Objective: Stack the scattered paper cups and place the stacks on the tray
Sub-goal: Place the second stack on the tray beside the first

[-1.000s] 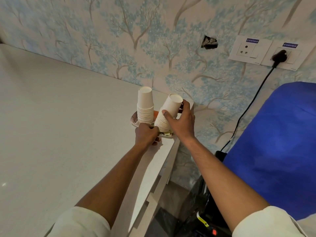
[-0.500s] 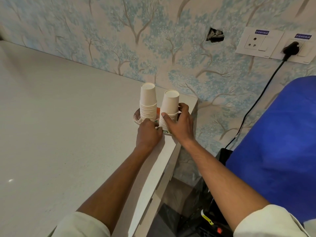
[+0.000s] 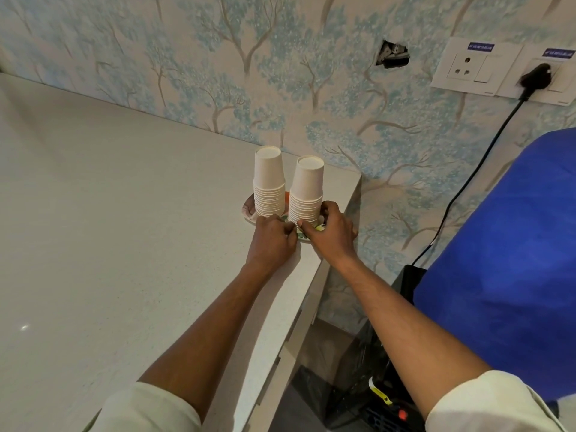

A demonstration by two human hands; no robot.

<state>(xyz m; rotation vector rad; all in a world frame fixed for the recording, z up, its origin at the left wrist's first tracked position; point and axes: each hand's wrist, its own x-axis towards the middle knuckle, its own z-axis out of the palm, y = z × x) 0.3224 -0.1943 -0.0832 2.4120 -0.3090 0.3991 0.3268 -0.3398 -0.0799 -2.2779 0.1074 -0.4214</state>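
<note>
One blue label [image 3: 482, 47] with white lettering was seen on the empty socket plate [image 3: 467, 71], and a second blue label [image 3: 558, 53] on the plugged socket plate [image 3: 561, 90]. Both were too blurred to be read. Dark marks on a yellow tag [image 3: 381, 395] were likewise illegible.

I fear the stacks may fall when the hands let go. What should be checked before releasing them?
1. Left stack upright on the tray: ok.
2. Right stack upright on the tray: ok.
3. Stacks apart, not leaning together: ok.
4. Right hand has a grip round the right stack's base: ok.
5. Left hand has a grip on the tray rim: cannot tell, fingers hidden.
6. Tray wholly on the table: cannot tell, hands cover its near rim.
</note>
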